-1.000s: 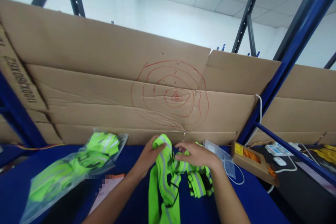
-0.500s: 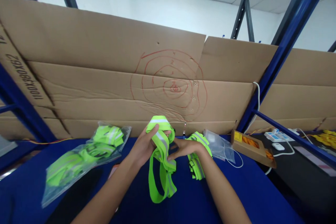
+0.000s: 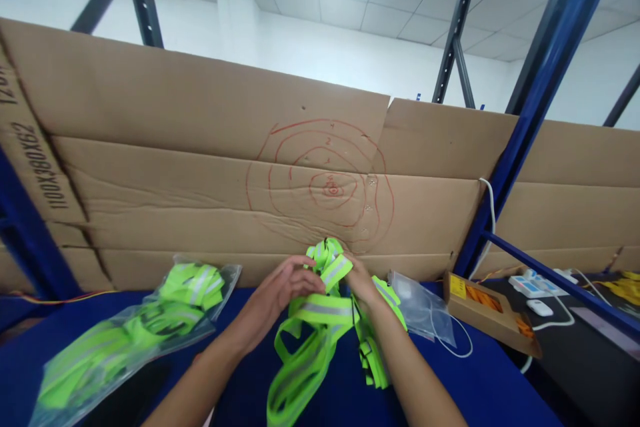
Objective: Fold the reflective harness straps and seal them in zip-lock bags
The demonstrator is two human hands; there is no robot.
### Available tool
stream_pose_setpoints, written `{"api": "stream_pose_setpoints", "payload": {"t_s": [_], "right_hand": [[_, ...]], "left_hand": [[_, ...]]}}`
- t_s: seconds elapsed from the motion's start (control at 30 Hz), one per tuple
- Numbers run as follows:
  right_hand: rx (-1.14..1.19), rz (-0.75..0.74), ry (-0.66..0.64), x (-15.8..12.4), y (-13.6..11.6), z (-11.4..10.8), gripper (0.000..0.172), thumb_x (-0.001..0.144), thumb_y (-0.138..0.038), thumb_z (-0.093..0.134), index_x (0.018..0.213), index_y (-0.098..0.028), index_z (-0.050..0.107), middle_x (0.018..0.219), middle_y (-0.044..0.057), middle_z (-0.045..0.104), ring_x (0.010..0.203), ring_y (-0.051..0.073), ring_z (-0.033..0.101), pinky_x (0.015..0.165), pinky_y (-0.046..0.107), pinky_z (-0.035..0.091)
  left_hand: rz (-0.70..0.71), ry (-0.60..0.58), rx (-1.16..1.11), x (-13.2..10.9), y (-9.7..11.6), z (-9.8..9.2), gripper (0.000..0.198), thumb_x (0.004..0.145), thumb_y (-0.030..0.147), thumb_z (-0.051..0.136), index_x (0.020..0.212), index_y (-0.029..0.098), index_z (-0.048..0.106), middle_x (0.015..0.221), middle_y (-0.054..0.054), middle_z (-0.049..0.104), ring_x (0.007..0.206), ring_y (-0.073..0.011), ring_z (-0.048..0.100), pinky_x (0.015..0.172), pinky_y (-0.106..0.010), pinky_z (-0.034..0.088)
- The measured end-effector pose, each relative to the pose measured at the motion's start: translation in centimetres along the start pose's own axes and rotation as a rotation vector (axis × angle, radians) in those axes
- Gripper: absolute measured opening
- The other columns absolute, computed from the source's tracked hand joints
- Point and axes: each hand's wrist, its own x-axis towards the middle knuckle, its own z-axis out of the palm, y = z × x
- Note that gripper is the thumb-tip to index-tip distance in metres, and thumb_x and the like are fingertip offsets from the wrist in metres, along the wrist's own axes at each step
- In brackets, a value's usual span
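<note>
A neon yellow-green reflective strap [image 3: 327, 310] with a silver stripe hangs in loops above the blue table, its upper part bunched. My right hand [image 3: 361, 283] grips the bunched part from the right; its fingertips are hidden behind the webbing. On the other side, my left hand [image 3: 287, 283] has its fingers loosely bent and apart, close against the strap without visibly closing round it. Partly behind my right forearm lies another folded bundle of the same reflective strap [image 3: 371, 363]. Further left, a clear plastic bag [image 3: 230, 283] contains more reflective straps [image 3: 193, 287].
Brown cardboard [image 3: 165, 180] with red hand-drawn rings stands behind the blue table [image 3: 480, 387]. To the right are a clear plastic bag [image 3: 423, 310], an open carton [image 3: 493, 320] with orange contents, a white mouse [image 3: 540, 307] and cables. A blue post [image 3: 543, 73] slants upward there.
The strap has been turned and bunched higher, its loops hanging lower. My right hand has moved up behind the bunch, while my left hand's hold has loosened. The view has tilted upward.
</note>
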Motion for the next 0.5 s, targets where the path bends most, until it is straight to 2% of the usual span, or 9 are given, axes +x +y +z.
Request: {"api": "stream_pose_setpoints", "payload": {"t_s": [0.1, 0.17, 0.23, 0.3, 0.4, 0.47, 0.5], "right_hand": [[0.054, -0.041, 0.072, -0.2, -1.8, -0.1, 0.033, 0.077, -0.039, 0.067, 0.106, -0.021, 0.068, 0.093, 0.000, 0.071, 0.086, 0.018, 0.065, 0.079, 0.027, 0.052], [0.087, -0.059, 0.080, -0.8, -2.8, 0.4, 0.036, 0.077, -0.038, 0.068, 0.110, -0.023, 0.067, 0.099, 0.000, 0.072, 0.089, 0.018, 0.066, 0.081, 0.028, 0.052], [0.105, -0.076, 0.062, -1.5, -3.5, 0.8, 0.037, 0.076, -0.036, 0.071, 0.111, -0.024, 0.067, 0.103, 0.001, 0.072, 0.092, 0.020, 0.067, 0.083, 0.030, 0.053], [0.051, -0.134, -0.022, -2.1, -4.4, 1.0, 0.034, 0.075, -0.031, 0.071, 0.108, -0.023, 0.070, 0.107, 0.003, 0.073, 0.098, 0.022, 0.068, 0.090, 0.034, 0.053], [-0.173, -0.306, -0.249, -3.2, -6.1, 0.8, 0.028, 0.082, -0.020, 0.059, 0.105, -0.023, 0.075, 0.120, 0.004, 0.072, 0.113, 0.023, 0.066, 0.106, 0.041, 0.047], [-0.310, -0.400, -0.381, -4.0, -7.4, 0.6, 0.040, 0.084, -0.011, 0.048, 0.108, -0.024, 0.077, 0.131, 0.003, 0.068, 0.124, 0.022, 0.061, 0.113, 0.042, 0.042], [-0.364, -0.425, -0.425, -4.6, -8.2, 0.5, 0.048, 0.083, -0.006, 0.044, 0.112, -0.025, 0.076, 0.137, 0.002, 0.065, 0.129, 0.021, 0.058, 0.115, 0.042, 0.040]], "left_hand": [[0.115, 0.161, 0.337, 0.9, -1.6, -0.2, 0.047, 0.091, 0.052, 0.065, 0.124, 0.020, 0.054, 0.115, -0.011, 0.066, 0.099, -0.0238, 0.064, 0.089, -0.036, 0.049], [0.210, 0.255, 0.508, 1.3, -3.1, -0.4, 0.051, 0.089, 0.045, 0.070, 0.130, 0.022, 0.049, 0.128, -0.012, 0.059, 0.113, -0.0249, 0.059, 0.093, -0.036, 0.048], [0.240, 0.266, 0.563, 1.5, -4.0, -0.5, 0.060, 0.088, 0.042, 0.072, 0.138, 0.024, 0.042, 0.139, -0.012, 0.053, 0.128, -0.0265, 0.052, 0.102, -0.038, 0.046], [0.187, 0.183, 0.465, 1.3, -3.9, -0.5, 0.070, 0.086, 0.039, 0.075, 0.142, 0.026, 0.036, 0.147, -0.012, 0.049, 0.136, -0.0278, 0.047, 0.108, -0.039, 0.042], [0.046, 0.012, 0.182, 0.5, -2.3, -0.2, 0.080, 0.082, 0.036, 0.080, 0.147, 0.030, 0.033, 0.150, -0.009, 0.049, 0.139, -0.0293, 0.047, 0.110, -0.040, 0.042], [0.004, -0.016, 0.045, 0.0, -1.2, 0.3, 0.085, 0.079, 0.033, 0.082, 0.148, 0.031, 0.034, 0.149, -0.008, 0.052, 0.137, -0.0285, 0.049, 0.108, -0.036, 0.044], [0.003, 0.011, 0.004, -0.2, -0.8, 0.5, 0.084, 0.078, 0.031, 0.084, 0.147, 0.031, 0.037, 0.147, -0.007, 0.054, 0.135, -0.0276, 0.051, 0.105, -0.034, 0.046]]}}
